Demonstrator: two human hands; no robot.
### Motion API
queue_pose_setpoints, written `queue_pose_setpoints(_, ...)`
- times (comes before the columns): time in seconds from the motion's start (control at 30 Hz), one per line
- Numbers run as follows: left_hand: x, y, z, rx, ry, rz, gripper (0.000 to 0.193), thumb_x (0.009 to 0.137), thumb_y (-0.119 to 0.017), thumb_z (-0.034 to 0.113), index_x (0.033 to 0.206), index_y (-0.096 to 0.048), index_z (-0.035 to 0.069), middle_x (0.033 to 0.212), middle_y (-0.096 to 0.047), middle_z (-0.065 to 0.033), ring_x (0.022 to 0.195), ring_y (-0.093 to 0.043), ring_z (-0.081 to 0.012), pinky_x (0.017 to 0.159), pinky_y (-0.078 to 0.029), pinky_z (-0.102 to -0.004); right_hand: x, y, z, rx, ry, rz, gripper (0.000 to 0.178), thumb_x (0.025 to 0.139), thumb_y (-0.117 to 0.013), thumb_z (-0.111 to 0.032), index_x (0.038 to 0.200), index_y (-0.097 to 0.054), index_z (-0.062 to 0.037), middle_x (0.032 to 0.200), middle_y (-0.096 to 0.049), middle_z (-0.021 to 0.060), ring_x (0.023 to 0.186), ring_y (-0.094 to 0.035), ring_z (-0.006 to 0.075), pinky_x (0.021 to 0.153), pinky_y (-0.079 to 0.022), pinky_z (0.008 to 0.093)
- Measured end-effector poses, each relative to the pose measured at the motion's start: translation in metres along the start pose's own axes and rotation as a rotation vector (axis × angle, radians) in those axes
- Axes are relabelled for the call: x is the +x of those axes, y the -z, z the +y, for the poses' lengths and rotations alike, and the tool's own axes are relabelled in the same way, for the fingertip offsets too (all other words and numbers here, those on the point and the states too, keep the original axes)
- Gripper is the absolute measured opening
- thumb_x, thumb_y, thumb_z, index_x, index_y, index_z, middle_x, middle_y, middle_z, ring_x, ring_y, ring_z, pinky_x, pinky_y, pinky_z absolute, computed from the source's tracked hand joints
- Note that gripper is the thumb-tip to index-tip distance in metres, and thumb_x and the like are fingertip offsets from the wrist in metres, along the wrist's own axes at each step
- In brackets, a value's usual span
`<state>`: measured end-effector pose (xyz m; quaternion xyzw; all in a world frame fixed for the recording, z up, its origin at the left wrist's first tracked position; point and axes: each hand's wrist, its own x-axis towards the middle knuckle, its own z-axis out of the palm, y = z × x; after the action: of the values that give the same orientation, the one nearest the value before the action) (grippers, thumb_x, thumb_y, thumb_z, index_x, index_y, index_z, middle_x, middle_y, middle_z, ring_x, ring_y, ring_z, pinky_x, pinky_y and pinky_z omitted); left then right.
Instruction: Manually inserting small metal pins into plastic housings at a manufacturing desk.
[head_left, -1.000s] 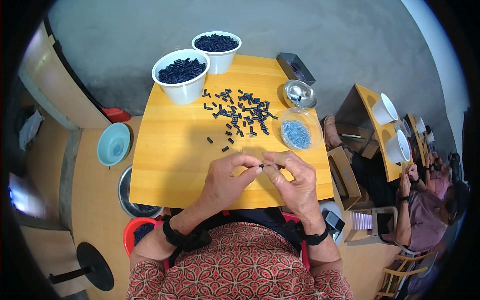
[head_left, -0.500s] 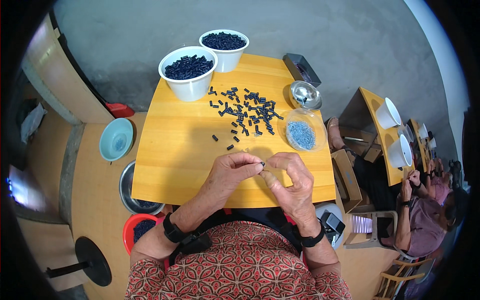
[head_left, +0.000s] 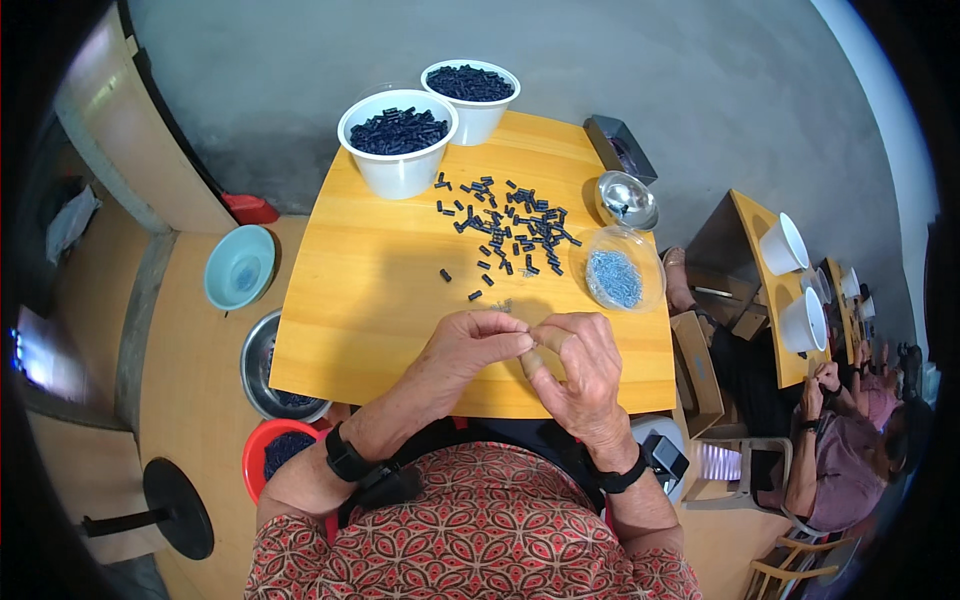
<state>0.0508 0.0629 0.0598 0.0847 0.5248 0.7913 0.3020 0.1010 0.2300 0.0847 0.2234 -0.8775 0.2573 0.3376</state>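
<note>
Close to the table's near edge, my left hand [head_left: 465, 350] pinches thumb against forefinger on a small black cylindrical piece, now mostly hidden by the fingertips. My right hand [head_left: 580, 365] meets it fingertip to fingertip, its thumb and forefinger closed on something too small to make out. Beyond both hands, many loose black pieces [head_left: 540, 232] lie scattered on the yellow table [head_left: 350, 310]. To the right stands a clear round tub [head_left: 655, 268] holding small silvery-blue metal parts [head_left: 613, 278]. A few tiny pale bits [head_left: 503, 305] rest just past my fingers.
Two white buckets [head_left: 397, 175] full of black pieces stand at the table's far left. A steel bowl [head_left: 642, 210] and a grey tray [head_left: 640, 166] sit far right. Teal [head_left: 214, 272], steel [head_left: 252, 372] and red [head_left: 254, 470] basins line the left side. Another person [head_left: 845, 470] works at right.
My fingertips have drawn together; the black piece visible before is now covered. The right forefinger has come in closer to the left hand. The view has shifted slightly.
</note>
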Motion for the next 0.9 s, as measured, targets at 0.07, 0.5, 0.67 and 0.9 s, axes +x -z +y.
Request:
queue_pose_setpoints(0.07,0.0,0.005,0.003,0.056,-0.017,-0.012,0.014,0.087,-0.07,0.011,0.098,-0.07,0.003,0.091,-0.066,0.0007,0.086,-0.057,-0.0075,0.08,-0.045,-0.023,0.002,-0.003,0.0,0.007,0.022,-0.004,0.029,0.07,-0.076,-0.002,0.096,-0.062,-0.0027,0.091,-0.061,0.0101,0.081,-0.058,0.0274,0.069,-0.045,0.038)
queue_pose_setpoints(0.5,0.013,0.08,-0.013,0.28,-0.252,0.394,0.014,0.087,-0.068,0.009,0.097,-0.068,-0.001,0.087,-0.068,-0.002,0.082,-0.062,-0.0079,0.074,-0.049,-0.0228,0.072,-0.037,0.056,0.192,-0.37,-0.147,0.013,0.079,-0.064,-0.002,0.092,-0.064,0.0022,0.087,-0.063,0.0154,0.08,-0.061,0.031,0.073,-0.049,0.0379)
queue_pose_setpoints(0.67,0.016,0.082,-0.022,0.232,-0.291,0.454,0.014,0.086,-0.069,0.009,0.096,-0.069,-0.002,0.087,-0.069,-0.003,0.082,-0.063,-0.008,0.075,-0.05,-0.0224,0.102,-0.08,0.091,0.089,-0.485,-0.159,0.013,0.079,-0.064,-0.006,0.09,-0.065,0.0019,0.082,-0.062,0.0181,0.073,-0.063,0.0311,0.069,-0.05,0.0388)
queue_pose_setpoints(0.9,0.012,0.083,-0.021,0.223,-0.262,0.457,0.013,0.087,-0.068,0.007,0.097,-0.068,-0.001,0.088,-0.067,-0.0017,0.083,-0.061,-0.0067,0.078,-0.05,-0.0219,0.106,-0.13,0.139,-0.177,-0.55,-0.28,0.012,0.078,-0.065,-0.013,0.083,-0.071,-0.0054,0.082,-0.069,0.0199,0.081,-0.067,0.0368,0.076,-0.053,0.0434)
